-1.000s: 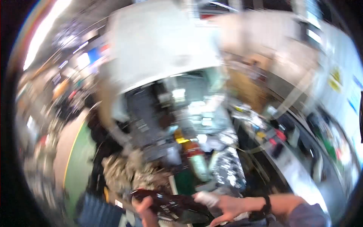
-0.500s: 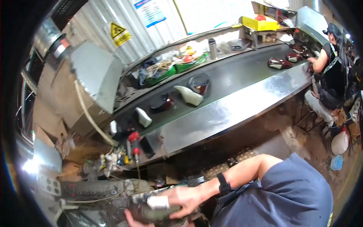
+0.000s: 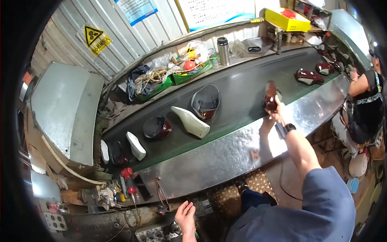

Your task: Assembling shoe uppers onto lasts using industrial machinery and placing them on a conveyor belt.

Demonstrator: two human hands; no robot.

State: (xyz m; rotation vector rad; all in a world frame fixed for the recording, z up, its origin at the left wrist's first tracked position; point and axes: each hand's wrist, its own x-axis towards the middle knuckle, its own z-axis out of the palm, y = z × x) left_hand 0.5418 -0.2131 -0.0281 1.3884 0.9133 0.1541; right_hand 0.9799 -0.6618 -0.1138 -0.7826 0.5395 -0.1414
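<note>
My right hand [image 3: 277, 109], with a dark band on its wrist, reaches out over the belt. It grips a glossy dark red shoe [image 3: 270, 96], slightly smeared by motion. At the lower edge, above the machine, my left hand [image 3: 186, 218] is held up with loosely bent fingers and nothing in it. On the belt [image 3: 242, 82] to the left lie a pale shoe last [image 3: 192, 122], a dark red shoe upper [image 3: 206, 103] beside it, another upper [image 3: 158, 127] and a smaller pale last [image 3: 136, 146]. Farther right stand more dark red shoes [image 3: 309, 76].
A metal ledge [image 3: 225, 155] runs along the belt's near side. Pincers [image 3: 161, 191], a black flat object [image 3: 143, 187] and a red-handled tool [image 3: 126, 173] lie at its left end. Green trays [image 3: 161, 88] and a steel flask [image 3: 223, 51] stand behind. A co-worker [image 3: 365, 92] is at far right.
My right hand has moved from the machine at lower left out over the belt, and the shoe is now there. My left hand is apart from it. The view has shifted.
</note>
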